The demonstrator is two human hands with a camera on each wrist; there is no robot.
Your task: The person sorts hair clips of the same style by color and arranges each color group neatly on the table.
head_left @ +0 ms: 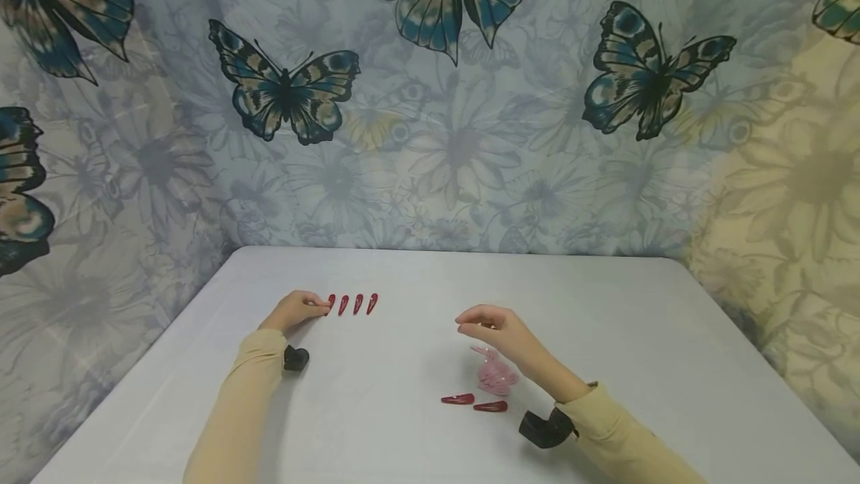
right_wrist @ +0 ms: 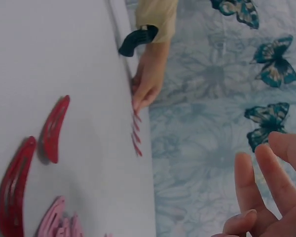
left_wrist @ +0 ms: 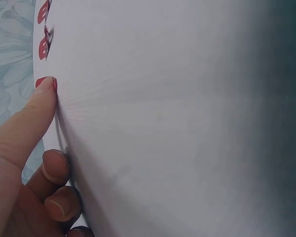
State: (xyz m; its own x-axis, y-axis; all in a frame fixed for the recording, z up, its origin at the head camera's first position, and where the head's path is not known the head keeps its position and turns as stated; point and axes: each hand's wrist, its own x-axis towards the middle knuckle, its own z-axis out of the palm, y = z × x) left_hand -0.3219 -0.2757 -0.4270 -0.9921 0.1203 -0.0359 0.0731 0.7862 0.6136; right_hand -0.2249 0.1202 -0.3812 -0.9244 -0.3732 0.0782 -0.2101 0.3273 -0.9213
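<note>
Toward the far left of the table, my left hand pinches a red hair clip at the left end of a short row of red snap hair clips. In the left wrist view one digit lies over this clip and hides part of it; other fingers curl below. My right hand hovers above a small heap of pink hair clips, its fingers loosely bent and holding nothing. Nearer the front lie two more red hair clips, seen larger in the right wrist view.
A white table spreads under both hands. Behind it hangs a cloth printed with butterflies and flowers. Dark wrist cameras are strapped at both sleeves.
</note>
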